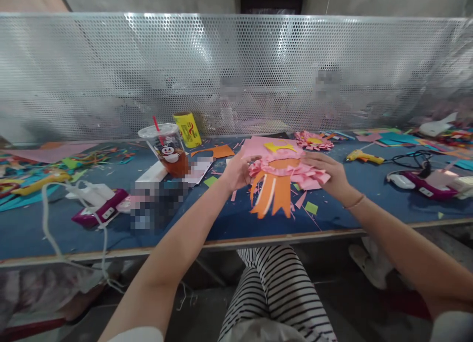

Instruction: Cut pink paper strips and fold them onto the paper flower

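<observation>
Between my two hands is a paper rosette (284,172) with a ruffled pink rim, an orange centre and orange tails hanging toward me. My left hand (239,170) grips its left edge, fingers curled at the ruffle. On the opposite side my right hand (325,169) holds the pink rim, its fingers lying over the top. Behind the rosette lie a pink paper sheet (251,146) and a yellow paper piece (279,147). Another pink rosette (313,140) rests on the table just beyond my right hand.
A drink cup (170,152) with a red straw stands left, by a yellow packet (187,129). Yellow glue guns (365,157) and purple power strips (428,184) with cables lie to both sides. Paper scraps (311,207) litter the blue table (229,223); a perforated metal screen (236,76) rises behind.
</observation>
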Demonstrator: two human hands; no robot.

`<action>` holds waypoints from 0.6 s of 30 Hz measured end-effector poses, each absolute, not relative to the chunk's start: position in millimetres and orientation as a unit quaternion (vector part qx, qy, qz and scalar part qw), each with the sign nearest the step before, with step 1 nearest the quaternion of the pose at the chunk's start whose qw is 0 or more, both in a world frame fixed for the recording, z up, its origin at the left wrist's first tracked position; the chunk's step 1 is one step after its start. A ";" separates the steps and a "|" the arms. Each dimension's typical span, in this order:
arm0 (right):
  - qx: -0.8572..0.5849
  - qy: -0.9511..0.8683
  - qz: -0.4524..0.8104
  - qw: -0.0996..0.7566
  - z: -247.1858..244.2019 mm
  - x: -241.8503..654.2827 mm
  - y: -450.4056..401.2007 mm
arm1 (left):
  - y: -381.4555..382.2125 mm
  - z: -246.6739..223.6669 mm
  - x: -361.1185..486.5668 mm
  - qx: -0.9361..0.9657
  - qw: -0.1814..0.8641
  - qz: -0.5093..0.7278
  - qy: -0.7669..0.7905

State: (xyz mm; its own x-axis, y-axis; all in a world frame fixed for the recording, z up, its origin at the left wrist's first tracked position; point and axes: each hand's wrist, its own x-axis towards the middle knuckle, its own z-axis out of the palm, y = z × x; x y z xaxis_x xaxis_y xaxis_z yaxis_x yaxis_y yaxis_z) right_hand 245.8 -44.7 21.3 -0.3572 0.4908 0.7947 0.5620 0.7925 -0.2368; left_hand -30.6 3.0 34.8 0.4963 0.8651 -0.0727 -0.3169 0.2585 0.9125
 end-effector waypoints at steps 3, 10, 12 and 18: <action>-0.274 -0.851 -0.019 0.447 23.8 227.8 -37.0 | 9.6 35.3 -39.6 0.447 0.727 0.412 0.319; -0.327 -0.785 0.040 0.525 17.2 217.0 22.7 | 30.9 24.2 -51.4 0.472 0.677 0.492 0.277; -0.341 -0.804 0.099 0.477 3.5 220.6 36.5 | 35.2 22.1 -54.8 0.485 0.672 0.491 0.269; -0.297 -0.911 0.157 0.240 -30.1 221.2 45.1 | 32.5 29.0 -65.3 0.533 0.674 0.431 0.273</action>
